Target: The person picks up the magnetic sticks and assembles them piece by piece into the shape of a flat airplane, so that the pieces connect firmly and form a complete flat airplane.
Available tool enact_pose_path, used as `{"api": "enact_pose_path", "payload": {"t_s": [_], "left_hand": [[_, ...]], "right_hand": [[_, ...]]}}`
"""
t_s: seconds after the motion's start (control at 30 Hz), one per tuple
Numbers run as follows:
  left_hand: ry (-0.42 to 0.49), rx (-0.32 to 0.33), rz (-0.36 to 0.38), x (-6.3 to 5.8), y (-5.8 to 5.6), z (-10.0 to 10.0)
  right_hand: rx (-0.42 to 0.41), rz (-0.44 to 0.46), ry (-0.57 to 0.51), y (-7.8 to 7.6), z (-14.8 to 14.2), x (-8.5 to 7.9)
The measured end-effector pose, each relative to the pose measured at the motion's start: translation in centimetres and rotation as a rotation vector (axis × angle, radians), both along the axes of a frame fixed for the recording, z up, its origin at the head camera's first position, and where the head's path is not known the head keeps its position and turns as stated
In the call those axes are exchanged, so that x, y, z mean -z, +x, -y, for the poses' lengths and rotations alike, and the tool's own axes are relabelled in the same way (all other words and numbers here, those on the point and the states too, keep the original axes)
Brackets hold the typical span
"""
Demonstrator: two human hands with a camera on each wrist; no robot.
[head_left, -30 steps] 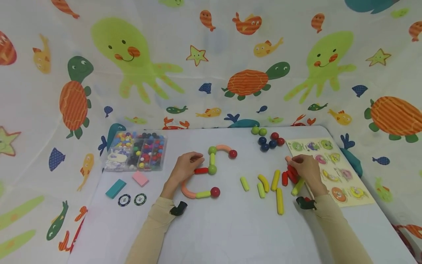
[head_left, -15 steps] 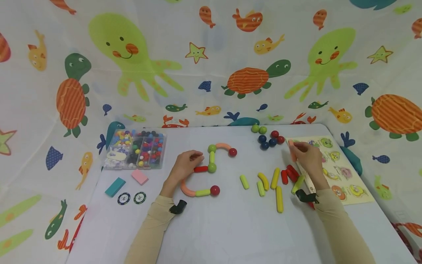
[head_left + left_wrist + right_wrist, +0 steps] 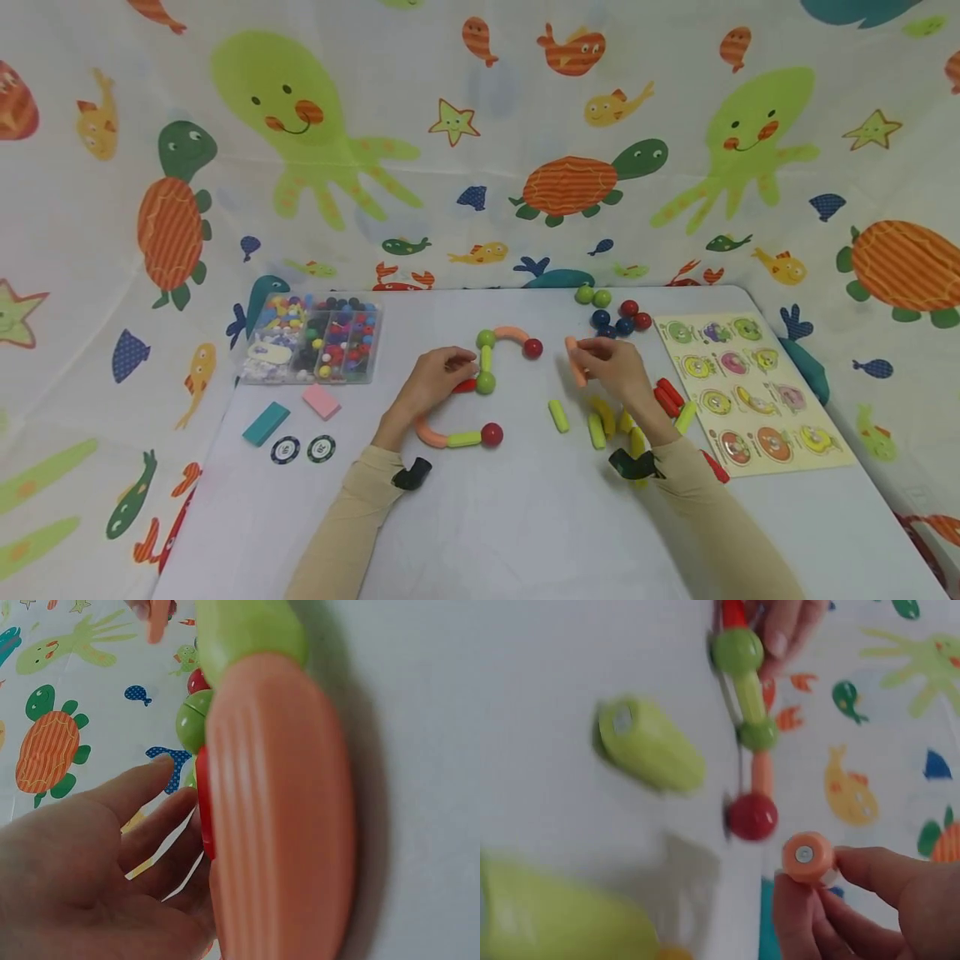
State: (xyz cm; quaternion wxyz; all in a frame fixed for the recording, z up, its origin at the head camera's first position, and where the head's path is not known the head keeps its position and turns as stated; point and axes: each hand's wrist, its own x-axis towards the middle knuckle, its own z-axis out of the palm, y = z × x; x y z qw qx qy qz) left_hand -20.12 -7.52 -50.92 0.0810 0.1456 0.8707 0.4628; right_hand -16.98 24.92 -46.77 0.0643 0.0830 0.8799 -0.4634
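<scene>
Between thumb and fingers my right hand (image 3: 618, 371) pinches an orange magnetic rod (image 3: 576, 362), held above the table; its round end with a silver magnet faces the right wrist view. My left hand (image 3: 431, 383) rests beside a joined chain of magnetic rods and balls, fingers loosely bent near the red rod (image 3: 465, 386), thumb apart from it in the left wrist view. That chain also has green balls (image 3: 486, 382), a curved orange rod (image 3: 428, 432) partly behind the left hand, a yellow-green rod (image 3: 464, 438) and red balls (image 3: 492, 434) at both ends.
Loose yellow-green rods (image 3: 558, 416) and red rods (image 3: 667, 398) lie at the right, some under the right arm. Blue balls (image 3: 601, 318) sit farther back. A picture board (image 3: 780, 450) is far right; a bead box (image 3: 307, 379), blocks and two chips are left.
My right hand lifts the orange rod from the pile by the picture board and carries it left towards the chain. The left hand stays almost in place.
</scene>
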Motion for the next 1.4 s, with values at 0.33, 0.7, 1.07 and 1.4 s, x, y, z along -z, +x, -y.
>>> {"api": "enact_pose_path", "payload": {"t_s": [0.33, 0.7, 1.07, 1.4], "left_hand": [[0.009, 0.038, 0.007, 0.1, 0.3, -0.4], [0.027, 0.062, 0.001, 0.1, 0.4, -0.5], [0.039, 0.099, 0.016, 0.3, 0.3, -0.4], [0.039, 0.102, -0.001, 0.1, 0.3, -0.4]], "right_hand": [[-0.058, 0.120, -0.030, 0.0, 4.1, 1.7], [-0.028, 0.104, 0.011, -0.7, 5.2, 2.8], [0.004, 0.083, -0.011, -1.9, 6.1, 2.8], [-0.004, 0.042, 0.069, -2.9, 6.5, 2.7]]}}
